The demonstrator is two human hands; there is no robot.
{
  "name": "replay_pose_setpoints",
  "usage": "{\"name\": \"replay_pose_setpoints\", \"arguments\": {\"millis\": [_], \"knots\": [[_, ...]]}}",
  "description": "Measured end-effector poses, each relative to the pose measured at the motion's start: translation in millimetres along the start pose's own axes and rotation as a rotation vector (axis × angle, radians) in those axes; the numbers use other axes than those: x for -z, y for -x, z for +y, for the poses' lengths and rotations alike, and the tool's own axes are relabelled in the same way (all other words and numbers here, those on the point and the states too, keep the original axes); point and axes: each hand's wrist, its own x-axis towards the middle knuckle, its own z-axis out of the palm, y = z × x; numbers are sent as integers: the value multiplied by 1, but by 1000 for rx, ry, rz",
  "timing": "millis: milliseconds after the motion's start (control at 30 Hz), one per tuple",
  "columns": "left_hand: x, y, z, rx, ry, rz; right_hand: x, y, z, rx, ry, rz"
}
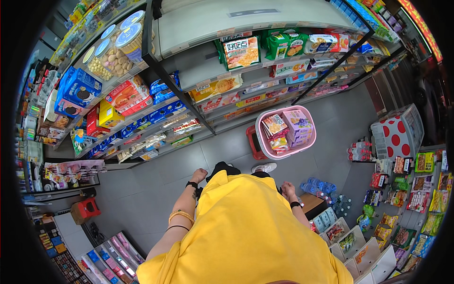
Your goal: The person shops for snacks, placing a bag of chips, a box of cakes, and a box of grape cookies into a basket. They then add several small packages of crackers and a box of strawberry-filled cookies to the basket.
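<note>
My left hand (199, 175) hangs by my dark trousers at the lower middle, fingers curled, with nothing visible in it. My right hand (288, 190) is on the other side of me, fingers curled; I cannot make out whether it holds anything. Beyond my feet a pink plastic basket (309, 142), with purple boxes (297, 124) and snack packets (274, 125) in it, stands beside or on a red stool (251, 144). Both hands are apart from the basket. My yellow shirt fills the lower middle.
Shelves of packaged snacks (241, 52) run across the top and left. Bottled drinks (312, 187), a polka-dot box (396, 130) and hanging snacks (418, 199) are at the right. A red stool (87, 208) and display racks (111, 255) are lower left. Grey floor (142, 189) surrounds me.
</note>
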Motion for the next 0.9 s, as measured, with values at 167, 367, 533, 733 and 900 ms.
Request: {"name": "replay_pose_setpoints", "arguments": {"millis": [167,367,533,733,900], "knots": [[3,9,10,-4,-31,12,20,-24,19,-75,83,123],[3,3,9,8,-21,1,11,-6,0,57,118,158],[2,0,0,2,-15,2,25,-20,2,-343,334,-221],[6,1,8,8,10,-2,19,-16,16,-94,259,-99],[9,7,3,12,-24,-5,23,-23,-5,-296,220,-375]]}}
